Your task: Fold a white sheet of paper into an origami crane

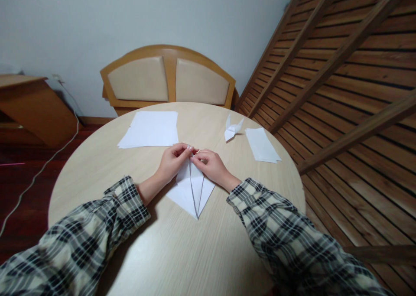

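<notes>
A white sheet of folded paper point(188, 187) lies on the round table, creased into a kite-like shape with one point toward me. My left hand point(175, 159) pinches its far tip between thumb and fingers. Right beside it, my right hand point(209, 164) also pinches the paper near that tip, so the two hands almost touch. The far end of the paper is hidden behind my fingers. Beyond my right hand stands a finished-looking white paper crane point(232, 129), apart from both hands.
A stack of white paper sheets point(151, 129) lies at the far left of the round table point(227, 235). Narrower paper strips point(262, 144) lie at the right edge. Behind stands a padded wooden headboard point(171, 77); slatted wood point(351, 92) leans on the right. A cable point(42, 170) runs along the left.
</notes>
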A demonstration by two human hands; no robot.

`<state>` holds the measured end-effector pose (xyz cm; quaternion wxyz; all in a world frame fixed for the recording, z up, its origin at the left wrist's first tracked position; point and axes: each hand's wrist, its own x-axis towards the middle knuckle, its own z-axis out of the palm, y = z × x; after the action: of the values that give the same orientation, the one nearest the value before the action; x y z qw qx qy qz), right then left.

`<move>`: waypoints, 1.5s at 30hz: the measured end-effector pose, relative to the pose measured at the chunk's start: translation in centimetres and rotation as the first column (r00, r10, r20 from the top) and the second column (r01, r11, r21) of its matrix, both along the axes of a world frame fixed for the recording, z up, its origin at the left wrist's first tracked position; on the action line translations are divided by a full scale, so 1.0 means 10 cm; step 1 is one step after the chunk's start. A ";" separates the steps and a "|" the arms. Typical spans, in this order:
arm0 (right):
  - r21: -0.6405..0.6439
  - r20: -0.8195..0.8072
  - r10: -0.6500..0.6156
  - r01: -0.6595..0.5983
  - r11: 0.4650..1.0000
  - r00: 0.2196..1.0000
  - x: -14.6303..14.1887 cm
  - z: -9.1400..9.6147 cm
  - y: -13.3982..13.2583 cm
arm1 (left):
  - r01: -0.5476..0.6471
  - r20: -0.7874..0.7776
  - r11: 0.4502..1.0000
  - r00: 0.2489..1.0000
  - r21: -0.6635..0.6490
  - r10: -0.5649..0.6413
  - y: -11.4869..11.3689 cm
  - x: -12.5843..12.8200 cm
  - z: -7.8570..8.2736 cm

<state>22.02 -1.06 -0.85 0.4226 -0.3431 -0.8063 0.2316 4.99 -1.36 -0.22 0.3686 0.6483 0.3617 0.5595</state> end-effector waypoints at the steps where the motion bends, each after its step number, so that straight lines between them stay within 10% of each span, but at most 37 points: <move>1: 0.008 0.003 0.003 -0.003 1.000 1.000 0.00 0.00 0.00 | 0.003 0.013 1.000 1.000 -0.009 -0.002 -0.01 0.00 0.01; 24: 0.005 0.063 -0.020 0.020 1.000 0.998 -0.02 0.03 -0.01 | -0.091 0.013 0.996 0.996 0.012 0.091 -0.04 0.06 0.10; 33: -0.009 0.046 0.010 -0.010 1.000 0.999 -0.01 0.06 -0.05 | 0.036 0.134 0.984 0.991 -0.172 -0.013 -0.01 0.03 0.08; 40: -0.050 0.037 -0.017 0.019 0.999 0.999 0.03 0.06 -0.02 | -0.088 -0.239 0.996 0.967 0.030 0.092 0.03 -0.12 0.04; 45: -0.045 -0.015 -0.023 0.023 0.999 1.000 0.10 0.03 0.02 | 0.036 -0.519 0.998 0.855 0.042 -0.009 0.02 -0.22 0.04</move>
<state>23.03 -0.86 -0.51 0.4236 -0.3600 -0.7936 0.2474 2.82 -1.13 0.14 0.2475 0.7882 0.4258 0.3689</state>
